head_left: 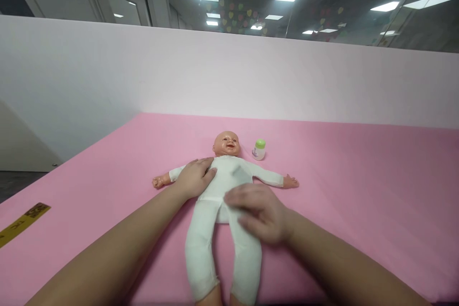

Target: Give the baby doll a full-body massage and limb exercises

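A baby doll [224,177] with a cloth body in white lies on its back, arms spread and head pointing away from me. My left hand [195,177] rests flat at the doll's chest and upper arm, fingers stretched out. Over the doll's hip and upper leg is my right hand [258,211], somewhat blurred; its thumb stands apart from slightly bent fingers, and nothing shows between them. On the chest there is a greyish patch, perhaps a shadow; I cannot tell. The doll's feet run out of view at the bottom.
A small bottle [258,149] with a green cap stands beside the doll's head. The doll lies on a pink surface [358,191], backed by a white panel [251,76]. Yellow tape with dark markings [23,224] is at the left edge.
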A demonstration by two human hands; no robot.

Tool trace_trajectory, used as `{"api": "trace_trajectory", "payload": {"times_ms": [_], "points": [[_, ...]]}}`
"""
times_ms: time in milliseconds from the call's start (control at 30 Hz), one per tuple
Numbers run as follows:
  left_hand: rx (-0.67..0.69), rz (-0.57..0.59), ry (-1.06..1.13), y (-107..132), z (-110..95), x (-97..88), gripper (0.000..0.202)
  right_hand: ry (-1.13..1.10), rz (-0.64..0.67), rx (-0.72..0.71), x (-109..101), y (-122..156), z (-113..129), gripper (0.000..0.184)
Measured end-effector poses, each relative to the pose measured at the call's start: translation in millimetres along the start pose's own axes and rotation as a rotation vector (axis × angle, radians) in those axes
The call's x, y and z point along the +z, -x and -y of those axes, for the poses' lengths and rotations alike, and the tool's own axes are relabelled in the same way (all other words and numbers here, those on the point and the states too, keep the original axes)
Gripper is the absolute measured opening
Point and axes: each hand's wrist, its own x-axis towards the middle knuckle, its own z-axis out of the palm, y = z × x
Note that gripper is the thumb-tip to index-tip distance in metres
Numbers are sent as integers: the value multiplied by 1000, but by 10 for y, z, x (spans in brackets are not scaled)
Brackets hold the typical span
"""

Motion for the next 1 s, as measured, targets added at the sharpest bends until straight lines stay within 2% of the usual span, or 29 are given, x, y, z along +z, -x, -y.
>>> {"api": "trace_trajectory", "payload": {"times_ms": [67, 133, 233, 333, 467, 600, 767, 900, 967, 1000], "points": [[2, -3, -3, 4, -3, 7, 51, -129, 110, -114, 113, -10, 166, 44], [-1, -2, -9, 8, -3, 9, 52, -132, 183, -133, 190, -19, 217, 51], [-12, -2, -17, 12, -12, 8, 53, 43, 239, -33, 180, -38, 75, 68], [-4, 0, -26, 18, -32, 6, 53, 228, 267, 133, 61, -67, -215, 79], [23, 21, -39, 32, -52, 0, 53, 372, 228, 339, -90, -114, -591, 74], [55, 25, -42, 45, -49, 5, 57, 404, 129, 504, -195, -127, -772, 73], [37, 66, -44, 24, -12, 16, 59, 415, 80, 656, -309, -94, -702, 61], [1, 64, -60, 76, -115, -118, 63, 430, 68, 704, -338, -49, -613, 61], [96, 55, -23, 169, -297, -238, 62, 426, 64, 697, -334, -30, -609, 60], [203, 72, 28, 231, -421, -294, 61, 424, 60, 693, -329, -22, -618, 59]]}}
